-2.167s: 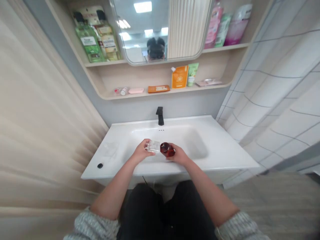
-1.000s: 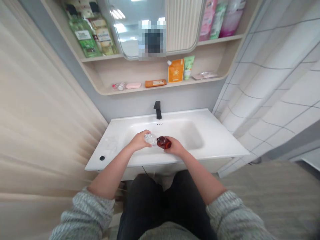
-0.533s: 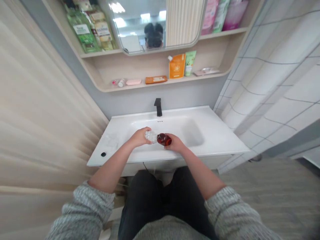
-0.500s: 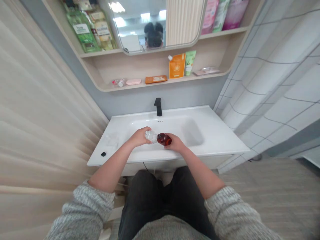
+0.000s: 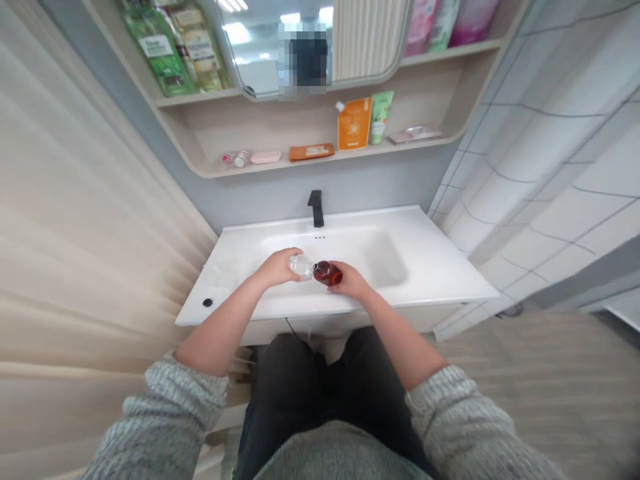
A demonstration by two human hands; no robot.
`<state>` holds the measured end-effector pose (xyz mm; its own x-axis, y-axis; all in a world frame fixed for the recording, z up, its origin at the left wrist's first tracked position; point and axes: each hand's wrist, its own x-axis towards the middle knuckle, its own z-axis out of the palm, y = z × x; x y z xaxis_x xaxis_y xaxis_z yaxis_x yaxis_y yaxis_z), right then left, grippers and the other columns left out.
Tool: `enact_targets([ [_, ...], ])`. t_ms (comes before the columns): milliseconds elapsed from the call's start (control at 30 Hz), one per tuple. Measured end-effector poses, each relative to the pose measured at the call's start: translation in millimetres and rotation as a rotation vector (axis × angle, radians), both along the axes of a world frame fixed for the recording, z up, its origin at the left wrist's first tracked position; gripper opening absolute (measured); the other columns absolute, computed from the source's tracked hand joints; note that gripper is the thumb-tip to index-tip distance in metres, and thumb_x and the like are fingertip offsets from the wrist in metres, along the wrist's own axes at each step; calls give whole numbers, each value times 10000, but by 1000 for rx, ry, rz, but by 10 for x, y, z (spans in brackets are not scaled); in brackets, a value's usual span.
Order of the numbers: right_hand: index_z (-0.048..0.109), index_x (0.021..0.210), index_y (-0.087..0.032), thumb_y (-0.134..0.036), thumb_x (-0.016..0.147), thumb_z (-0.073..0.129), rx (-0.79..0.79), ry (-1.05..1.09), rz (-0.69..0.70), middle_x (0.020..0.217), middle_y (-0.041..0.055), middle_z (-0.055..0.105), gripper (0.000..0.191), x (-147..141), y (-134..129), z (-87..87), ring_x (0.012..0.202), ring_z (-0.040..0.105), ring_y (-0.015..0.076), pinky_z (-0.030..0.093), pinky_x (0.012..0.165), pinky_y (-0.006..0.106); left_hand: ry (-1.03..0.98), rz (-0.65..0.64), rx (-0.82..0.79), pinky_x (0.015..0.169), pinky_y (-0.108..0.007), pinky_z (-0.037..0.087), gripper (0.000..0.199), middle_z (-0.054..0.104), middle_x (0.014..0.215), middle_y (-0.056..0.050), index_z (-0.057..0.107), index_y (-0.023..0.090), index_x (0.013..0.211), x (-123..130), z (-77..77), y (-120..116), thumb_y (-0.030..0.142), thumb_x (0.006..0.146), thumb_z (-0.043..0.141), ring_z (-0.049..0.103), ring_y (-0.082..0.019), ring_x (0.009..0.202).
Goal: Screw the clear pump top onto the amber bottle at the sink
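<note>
Your left hand (image 5: 271, 268), closed round a clear bottle (image 5: 302, 267), and your right hand (image 5: 351, 281), gripping an amber bottle (image 5: 328, 273), meet end to end above the white washbasin (image 5: 437, 267).

I'm looking down at a white sink (image 5: 430, 267), with a black faucet (image 5: 315, 208) rising behind it from a gray wall (image 5: 300, 187). Wooden shelves (image 5: 320, 157) are curving around a mirror (image 5: 260, 53) that is reflecting ceiling lights (image 5: 237, 33). White tiles (image 5: 550, 167) are covering the wall on my right, a ribbed beige wall (image 5: 85, 233) is running along my left, and a gray floor (image 5: 540, 373) is stretching below.
</note>
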<state>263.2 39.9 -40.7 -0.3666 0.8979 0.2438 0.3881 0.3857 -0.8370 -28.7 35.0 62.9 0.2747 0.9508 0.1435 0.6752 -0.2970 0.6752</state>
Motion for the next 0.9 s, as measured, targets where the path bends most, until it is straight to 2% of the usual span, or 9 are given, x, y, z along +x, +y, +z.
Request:
enact_targets([
  [367,734,1431,-250,-160,626,939,7,-3,5,1373,86,792,835,8,22,-25,1216,746,343,560,1113,488,87,-20,37,1195,-456,514,794,774,1393,-106,790,212,1313,21,52,13,256,549,1002,721,-375,1282],
  [633,739,1423,-259,-154,612,954,24,16,4,1348,76,802,845,8,36,-53,1210,753,349,565,1113,498,269,-45,66,1216,-420,515,832,736,1498,-89,745,241,1417,29,111,17,358,630,989,709,-346,1346],
  [900,742,1412,-260,-143,622,949,43,-6,6,1357,83,801,824,4,27,-21,1215,755,356,572,1092,490,307,-54,88,1217,-417,520,843,726,1517,-92,733,248,1446,25,114,14,383,655,993,702,-341,1367],
])
